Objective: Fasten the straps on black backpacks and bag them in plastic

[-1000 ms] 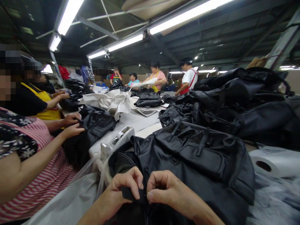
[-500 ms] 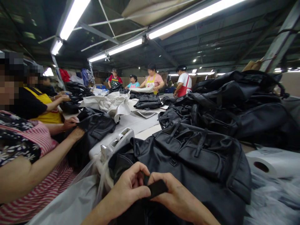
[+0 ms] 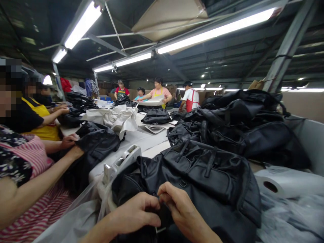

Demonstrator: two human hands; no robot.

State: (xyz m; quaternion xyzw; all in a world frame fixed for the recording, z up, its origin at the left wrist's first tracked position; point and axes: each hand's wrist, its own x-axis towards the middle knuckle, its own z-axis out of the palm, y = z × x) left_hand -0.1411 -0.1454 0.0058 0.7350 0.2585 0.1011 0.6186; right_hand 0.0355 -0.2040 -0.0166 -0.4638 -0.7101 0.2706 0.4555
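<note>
Six o'clock: left hand [image 3: 136,213] and right hand [image 3: 180,206] are seemingly working a black bag [image 3: 202,184], fingers curled, grip indiscernible; the next move is likely requiring precision.

This is a factory workshop: a smooth black leather-look bag with front pockets [image 3: 210,189] lies near a high heap of similar black bags [image 3: 235,118] on a long white-topped worktable [image 3: 143,136]. Workers in a bright yellow apron [image 3: 45,109], a red-and-white striped apron [image 3: 37,155] and a plain red apron [image 3: 189,105] line it, beneath long white fluorescent tubes [image 3: 220,31] and a dark, beamed roof [image 3: 240,55].
</note>
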